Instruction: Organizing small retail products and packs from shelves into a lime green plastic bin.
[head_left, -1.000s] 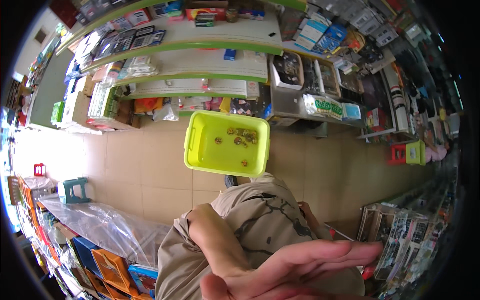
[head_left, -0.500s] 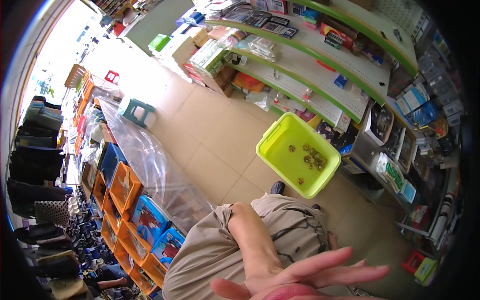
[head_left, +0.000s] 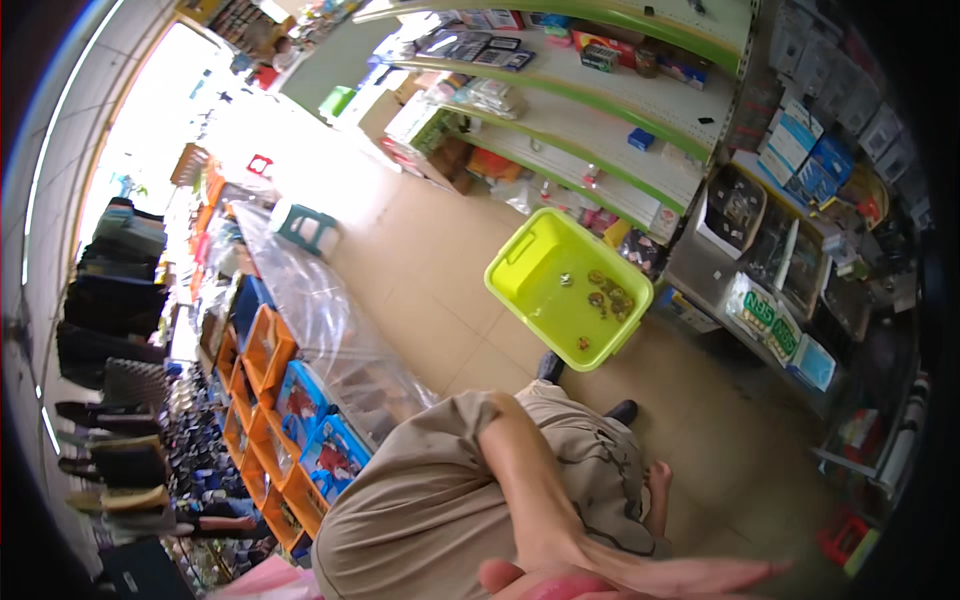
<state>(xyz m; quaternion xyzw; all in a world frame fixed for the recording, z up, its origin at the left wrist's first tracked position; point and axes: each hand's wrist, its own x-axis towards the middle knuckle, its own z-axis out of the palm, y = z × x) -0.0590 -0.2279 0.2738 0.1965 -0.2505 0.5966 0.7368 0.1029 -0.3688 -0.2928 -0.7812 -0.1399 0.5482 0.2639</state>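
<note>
My left forearm bends back from a khaki sleeve, and my left hand [head_left: 650, 572] is raised close in at the lower edge. Its fingers stretch out to the right, blurred, with nothing held; the thumb is apart from them. Lower down, beside my khaki clothing, my right hand [head_left: 657, 477] hangs small and partly covered; its fingers are too small to read. Beyond my feet stands a yellow-green plastic basin [head_left: 520, 318], touched by neither hand. Several small round brown-and-yellow things [head_left: 618, 298] lie in it, their kind unclear.
White shelves with green edges [head_left: 560, 75] hold calculators and packets behind the basin. At the right is a counter with boxes [head_left: 740, 215]. Orange bins [head_left: 268, 345] and plastic sheeting [head_left: 330, 300] line the left. A teal stool [head_left: 303, 228] stands on the tiled floor.
The view has turned, so the basin and shelves sit further left. My left hand's spread fingers have come closer together and lower. More of my right hand shows.
</note>
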